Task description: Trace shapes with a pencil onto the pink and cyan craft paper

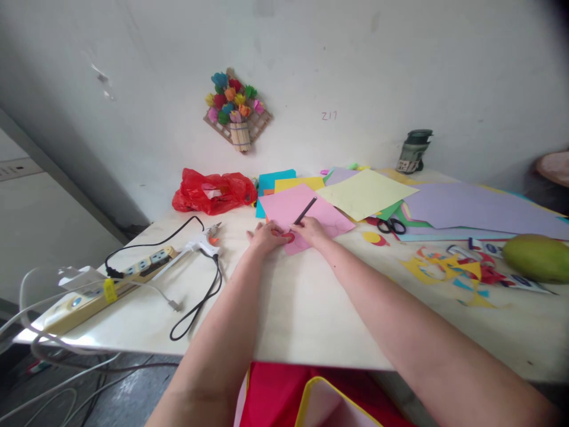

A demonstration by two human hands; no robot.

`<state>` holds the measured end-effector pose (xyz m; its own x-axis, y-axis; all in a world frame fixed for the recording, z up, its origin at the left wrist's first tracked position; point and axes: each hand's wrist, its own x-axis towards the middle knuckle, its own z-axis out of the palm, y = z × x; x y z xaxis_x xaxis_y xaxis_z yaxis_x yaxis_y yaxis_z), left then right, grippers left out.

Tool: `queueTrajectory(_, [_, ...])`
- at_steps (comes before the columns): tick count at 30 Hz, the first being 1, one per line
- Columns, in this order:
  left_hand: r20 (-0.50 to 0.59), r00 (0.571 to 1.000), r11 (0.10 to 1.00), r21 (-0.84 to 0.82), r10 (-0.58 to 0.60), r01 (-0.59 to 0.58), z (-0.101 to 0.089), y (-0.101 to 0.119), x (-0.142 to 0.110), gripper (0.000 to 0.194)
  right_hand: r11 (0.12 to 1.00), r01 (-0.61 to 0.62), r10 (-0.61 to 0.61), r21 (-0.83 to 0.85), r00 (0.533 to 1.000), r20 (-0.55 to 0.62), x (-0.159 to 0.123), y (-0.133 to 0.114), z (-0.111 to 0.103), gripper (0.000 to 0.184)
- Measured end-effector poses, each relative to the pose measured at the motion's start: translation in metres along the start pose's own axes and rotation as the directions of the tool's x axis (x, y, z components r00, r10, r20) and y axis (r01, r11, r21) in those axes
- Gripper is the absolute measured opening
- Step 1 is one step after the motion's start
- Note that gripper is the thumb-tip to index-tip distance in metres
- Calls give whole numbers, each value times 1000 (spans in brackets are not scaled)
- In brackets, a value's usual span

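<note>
A pink sheet of paper (pixel 306 204) lies on the table in front of me, with faint round outlines at its right side. My right hand (pixel 310 230) grips a dark pencil or pen (pixel 306 210), tilted with its upper end away from me; its tip is hidden by the fingers. On the sheet's near left edge, my left hand (pixel 267 237) holds a small red paper piece (pixel 290 237) down with bent fingers. A yellow paper circle (pixel 371 238) overlaps a red one to the right. Black-handled scissors (pixel 391 226) rest near the coloured sheets, blades hidden.
A red plastic bag (pixel 213 193) sits at the back left. A glue gun (pixel 202 243) with its cord and a power strip (pixel 111 293) occupy the left. Rightward are paper scraps (pixel 444 270), tubes, a green fruit (pixel 536 258), purple sheets (pixel 480 207) and a bottle (pixel 414 151).
</note>
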<state>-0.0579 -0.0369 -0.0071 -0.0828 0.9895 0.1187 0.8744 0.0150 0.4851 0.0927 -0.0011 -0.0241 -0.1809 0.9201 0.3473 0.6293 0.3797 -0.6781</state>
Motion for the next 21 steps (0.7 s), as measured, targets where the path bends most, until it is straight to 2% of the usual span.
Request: queueTrajectory(21, [3, 1000, 1000, -21, 5, -5, 2, -3, 2, 42, 1000, -17, 17, 5, 1000, -11, -1, -2, -2, 22])
